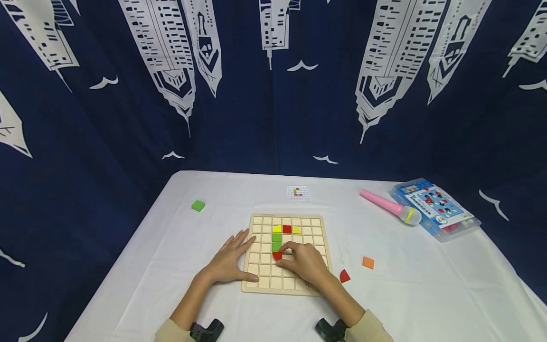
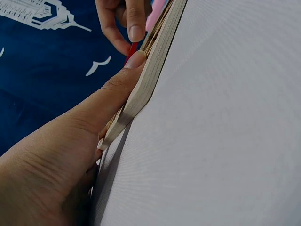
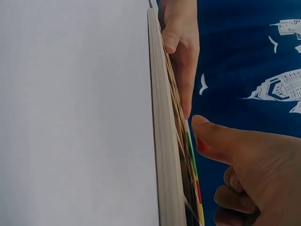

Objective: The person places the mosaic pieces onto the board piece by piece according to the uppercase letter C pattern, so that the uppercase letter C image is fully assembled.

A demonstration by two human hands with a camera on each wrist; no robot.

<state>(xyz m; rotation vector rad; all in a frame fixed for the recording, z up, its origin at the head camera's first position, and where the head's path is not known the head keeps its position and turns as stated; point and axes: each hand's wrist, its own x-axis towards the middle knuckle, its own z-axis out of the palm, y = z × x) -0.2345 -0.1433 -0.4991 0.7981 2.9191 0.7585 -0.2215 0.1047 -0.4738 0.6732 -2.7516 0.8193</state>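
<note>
A wooden grid board [image 1: 265,284] lies on the white table. My left hand [image 1: 228,262] rests with spread fingers along its left edge, the thumb on the lower left corner. With thumb and index finger my right hand [image 1: 306,262] pinches a red rounded block [image 1: 277,255], just below two green blocks [image 1: 277,242] stacked in one column. Above the green ones sits a yellow block [image 1: 277,229]; a red square block [image 1: 287,229] and another yellow block [image 1: 297,230] continue that row. In the right wrist view the red piece [image 3: 201,145] shows partly behind the thumb.
A small pattern card [image 1: 297,193] lies behind the board. Loose pieces lie around: a green block [image 1: 198,205] at left, a red wedge [image 1: 344,276] and an orange square [image 1: 368,262] at right. A pink microphone [image 1: 384,203] and a plastic case [image 1: 440,209] are at back right.
</note>
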